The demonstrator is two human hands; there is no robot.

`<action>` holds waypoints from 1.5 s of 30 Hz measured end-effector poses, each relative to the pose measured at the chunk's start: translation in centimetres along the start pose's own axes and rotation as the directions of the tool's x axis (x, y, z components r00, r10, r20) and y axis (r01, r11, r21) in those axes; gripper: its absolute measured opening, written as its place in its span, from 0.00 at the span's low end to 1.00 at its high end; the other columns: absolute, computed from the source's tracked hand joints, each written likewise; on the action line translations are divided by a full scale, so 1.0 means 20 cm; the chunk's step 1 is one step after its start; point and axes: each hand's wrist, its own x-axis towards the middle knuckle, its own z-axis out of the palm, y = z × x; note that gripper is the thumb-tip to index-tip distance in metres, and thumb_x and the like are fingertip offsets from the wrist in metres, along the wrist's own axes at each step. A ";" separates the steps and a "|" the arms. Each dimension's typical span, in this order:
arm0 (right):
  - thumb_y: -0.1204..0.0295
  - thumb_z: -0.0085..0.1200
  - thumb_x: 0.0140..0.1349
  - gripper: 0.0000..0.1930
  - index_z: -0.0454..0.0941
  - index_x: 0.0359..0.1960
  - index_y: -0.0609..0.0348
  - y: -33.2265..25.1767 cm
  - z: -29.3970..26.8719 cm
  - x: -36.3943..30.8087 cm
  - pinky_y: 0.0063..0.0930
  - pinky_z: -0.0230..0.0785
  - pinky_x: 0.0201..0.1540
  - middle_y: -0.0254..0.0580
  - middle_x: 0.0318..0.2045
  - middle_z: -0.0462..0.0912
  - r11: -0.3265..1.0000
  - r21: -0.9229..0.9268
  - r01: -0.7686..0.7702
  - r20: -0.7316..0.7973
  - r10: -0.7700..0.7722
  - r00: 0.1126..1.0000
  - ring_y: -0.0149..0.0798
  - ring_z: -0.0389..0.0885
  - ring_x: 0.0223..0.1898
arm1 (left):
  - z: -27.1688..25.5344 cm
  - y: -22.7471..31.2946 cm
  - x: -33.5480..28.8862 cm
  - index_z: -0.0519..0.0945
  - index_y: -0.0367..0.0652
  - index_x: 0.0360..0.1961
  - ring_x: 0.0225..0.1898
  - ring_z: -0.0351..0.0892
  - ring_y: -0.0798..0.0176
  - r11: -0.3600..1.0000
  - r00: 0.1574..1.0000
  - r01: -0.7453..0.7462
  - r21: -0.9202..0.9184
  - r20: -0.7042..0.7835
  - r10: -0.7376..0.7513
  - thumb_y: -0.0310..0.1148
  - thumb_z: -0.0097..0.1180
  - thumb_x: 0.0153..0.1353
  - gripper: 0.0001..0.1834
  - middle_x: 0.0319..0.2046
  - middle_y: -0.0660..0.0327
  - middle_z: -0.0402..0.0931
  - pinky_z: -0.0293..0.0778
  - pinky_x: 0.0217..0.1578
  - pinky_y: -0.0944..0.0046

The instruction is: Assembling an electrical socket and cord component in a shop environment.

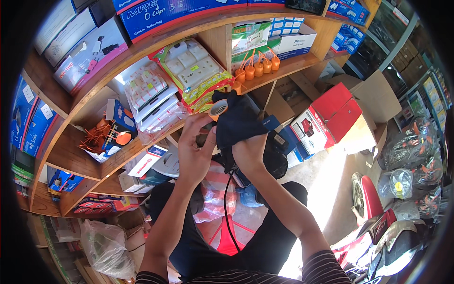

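My left hand point(196, 144) is raised in front of the shelves with its fingers curled. Its fingertips close on an orange lamp holder point(218, 109), whose round open end faces up toward me. Bunched around my right hand point(249, 152) is a black cloth point(241, 120), which that hand grips from below. The cloth lies against the lamp holder and hides part of it, along with most of my right fingers. Several similar orange lamp holders point(258, 67) with wires stand in a row on the shelf edge just beyond.
Wooden shelves point(156, 45) curve around the front and left, packed with boxes and bagged socket plates point(196, 71). A red and white carton point(321, 120) stands to the right. A red motorbike point(373, 222) is at lower right. Between my knees are a striped plastic bag point(215, 191) and a red stool point(227, 241).
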 end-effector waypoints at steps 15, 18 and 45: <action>0.84 0.55 0.53 0.09 0.82 0.37 0.66 0.03 0.00 -0.02 0.29 0.72 0.51 0.43 0.42 0.84 0.994 -0.104 0.038 -0.022 -0.041 0.999 0.39 0.82 0.44 | 0.01 0.03 0.02 0.78 0.36 0.56 0.47 0.76 0.75 0.837 0.945 0.312 -0.449 0.061 -0.320 0.38 0.52 0.73 0.19 0.46 0.65 0.80 0.73 0.48 0.71; 0.84 0.54 0.53 0.09 0.82 0.37 0.65 0.07 0.01 -0.07 0.32 0.71 0.53 0.42 0.42 0.83 0.998 -0.059 0.000 0.145 0.008 0.989 0.40 0.81 0.45 | -0.03 0.03 0.03 0.76 0.36 0.59 0.49 0.77 0.73 0.720 0.920 0.366 -0.590 0.114 -0.375 0.43 0.50 0.73 0.22 0.48 0.64 0.80 0.72 0.52 0.69; 0.77 0.57 0.59 0.15 0.77 0.48 0.64 -0.02 -0.07 0.01 0.33 0.72 0.49 0.46 0.44 0.81 0.984 -0.140 0.106 0.506 -0.021 0.862 0.43 0.80 0.43 | -0.14 0.03 0.06 0.79 0.38 0.55 0.53 0.74 0.70 0.884 0.941 0.328 -0.332 0.201 -0.273 0.48 0.55 0.70 0.24 0.50 0.61 0.80 0.65 0.57 0.65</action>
